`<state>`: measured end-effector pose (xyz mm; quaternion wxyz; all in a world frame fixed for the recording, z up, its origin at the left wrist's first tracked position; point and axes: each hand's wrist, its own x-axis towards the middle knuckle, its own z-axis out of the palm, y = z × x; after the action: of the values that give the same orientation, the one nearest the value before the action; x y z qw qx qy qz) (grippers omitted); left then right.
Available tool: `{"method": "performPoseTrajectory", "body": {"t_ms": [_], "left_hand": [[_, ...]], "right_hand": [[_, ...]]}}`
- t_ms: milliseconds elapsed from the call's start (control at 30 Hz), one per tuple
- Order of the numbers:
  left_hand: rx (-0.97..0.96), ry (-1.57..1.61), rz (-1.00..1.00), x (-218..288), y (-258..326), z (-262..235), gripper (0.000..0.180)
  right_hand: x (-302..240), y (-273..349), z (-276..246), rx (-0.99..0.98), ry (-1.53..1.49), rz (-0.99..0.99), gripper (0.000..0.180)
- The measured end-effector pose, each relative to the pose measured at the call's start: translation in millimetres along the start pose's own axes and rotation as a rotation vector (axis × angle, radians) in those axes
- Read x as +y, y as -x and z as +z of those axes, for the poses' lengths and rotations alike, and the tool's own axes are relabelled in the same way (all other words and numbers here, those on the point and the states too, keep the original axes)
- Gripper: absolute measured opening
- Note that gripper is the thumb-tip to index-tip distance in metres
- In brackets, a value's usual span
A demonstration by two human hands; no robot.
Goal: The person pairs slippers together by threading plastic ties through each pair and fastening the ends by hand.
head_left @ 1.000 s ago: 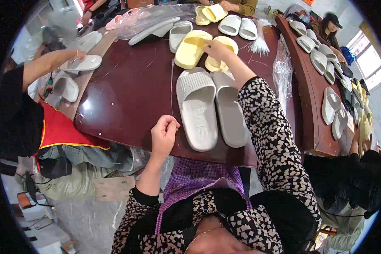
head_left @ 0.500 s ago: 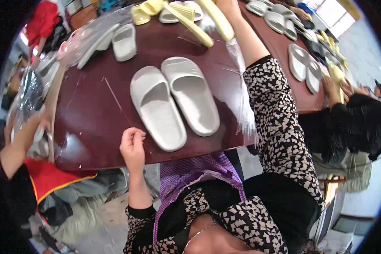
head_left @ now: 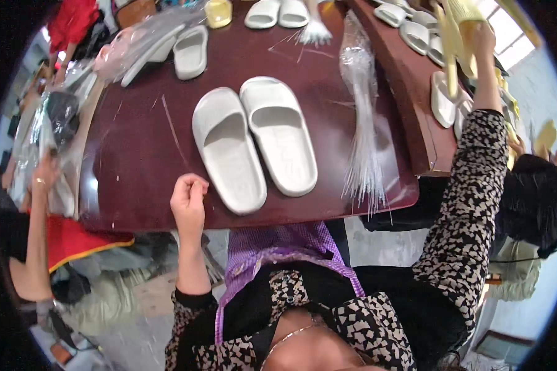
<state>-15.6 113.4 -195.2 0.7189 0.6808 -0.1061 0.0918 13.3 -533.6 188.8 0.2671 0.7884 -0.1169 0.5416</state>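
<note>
2 pale slippers [head_left: 232, 167] lie paired, unbagged, on the table [head_left: 136, 167], the right hand [head_left: 486, 42] grips yellow slippers [head_left: 450, 52], not yet released, and the left hand [head_left: 189, 198] pinches, contents unclear.

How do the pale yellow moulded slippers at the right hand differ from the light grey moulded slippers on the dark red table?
Colour: the pale yellow moulded slippers contrast with the light grey moulded slippers.
Pose: the yellow ones are tilted steeply; the grey ones lie flat, insoles up.
Support: the right hand holds the yellow ones up; the grey ones rest on the dark red table.
Shared: both are slip-on pairs.
</note>
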Motion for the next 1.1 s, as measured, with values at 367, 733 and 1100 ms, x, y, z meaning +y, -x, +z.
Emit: {"method": "performPoseTrajectory", "body": {"t_ms": [367, 733, 1100], "left_hand": [[-0.170, 0.230, -0.402, 80, -17, 6, 0.008], [-0.635, 0.360, -0.542, 140, -20, 56, 0.007], [-0.748, -0.075, -0.390, 194, -34, 20, 0.009]], "right_hand": [[-243, 86, -79, -0.512, -0.862, -0.129, 0.027], [-349, 146, -214, -0.547, -1.393, -0.851, 0.027], [-309, 123, -203, -0.555, -1.411, -0.705, 0.017]]}}
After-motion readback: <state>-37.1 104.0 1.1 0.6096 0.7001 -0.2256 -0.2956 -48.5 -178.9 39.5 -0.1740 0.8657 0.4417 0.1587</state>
